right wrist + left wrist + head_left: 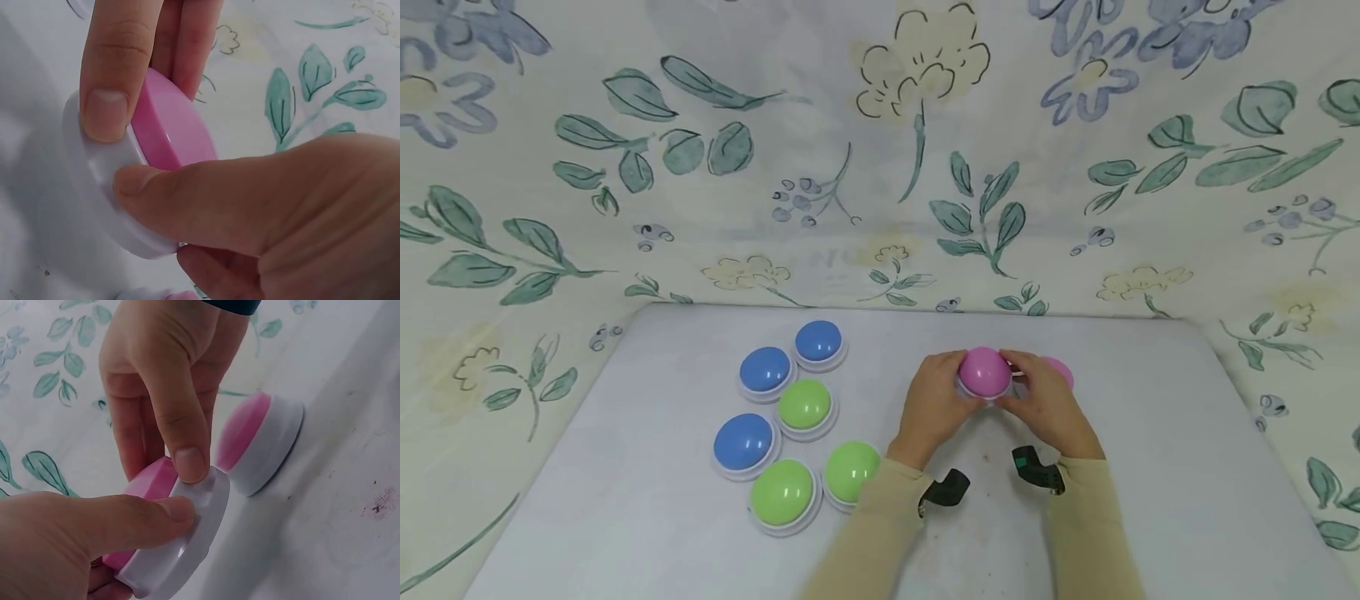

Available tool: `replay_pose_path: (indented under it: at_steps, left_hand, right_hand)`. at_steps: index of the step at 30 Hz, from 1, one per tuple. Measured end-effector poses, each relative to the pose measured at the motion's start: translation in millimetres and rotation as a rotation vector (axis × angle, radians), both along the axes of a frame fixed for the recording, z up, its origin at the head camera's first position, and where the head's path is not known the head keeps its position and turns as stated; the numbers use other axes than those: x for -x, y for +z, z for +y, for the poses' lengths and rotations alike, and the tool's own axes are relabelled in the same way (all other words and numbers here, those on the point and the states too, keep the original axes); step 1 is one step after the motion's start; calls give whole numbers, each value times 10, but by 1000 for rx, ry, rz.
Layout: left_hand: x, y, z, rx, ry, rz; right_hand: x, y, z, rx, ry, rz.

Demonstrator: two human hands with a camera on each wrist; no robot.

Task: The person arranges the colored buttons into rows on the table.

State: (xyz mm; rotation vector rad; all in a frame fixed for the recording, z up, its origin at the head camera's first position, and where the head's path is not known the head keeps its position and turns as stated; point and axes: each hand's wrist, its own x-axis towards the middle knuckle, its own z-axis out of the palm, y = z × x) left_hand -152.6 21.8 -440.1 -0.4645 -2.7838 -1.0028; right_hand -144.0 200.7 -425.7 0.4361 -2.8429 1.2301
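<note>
Both hands pinch one pink domed button [985, 372] with a white round base, in the middle right of the head view. My left hand [934, 400] grips its left side and my right hand [1047, 407] its right side. In the left wrist view, both thumbs press on the white base of the tilted button [172, 565], near each other. The right wrist view shows the same button [172, 122] with fingers on its far side. A second pink button [1060, 371] stands behind the right hand, partly hidden; it shows more fully in the left wrist view [244, 437].
Left of the hands on the white table [625, 500] stand blue buttons [743, 442] and green buttons [782, 492]. The left sleeve covers part of one green button [852, 471]. A floral cloth [820, 167] rises behind the table and along its sides.
</note>
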Motion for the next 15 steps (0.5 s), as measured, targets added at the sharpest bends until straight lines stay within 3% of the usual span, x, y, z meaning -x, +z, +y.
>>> replay_pose_path:
  at_steps: [6,15]
  left_hand:
    - [-2,-89,54,-19,11,-26]
    - [24,-152,71,-28,6,21]
  right_hand:
    - [-1,-34,0,-47,-27,-42]
    - [4,-28,-37,-93,-31,-27]
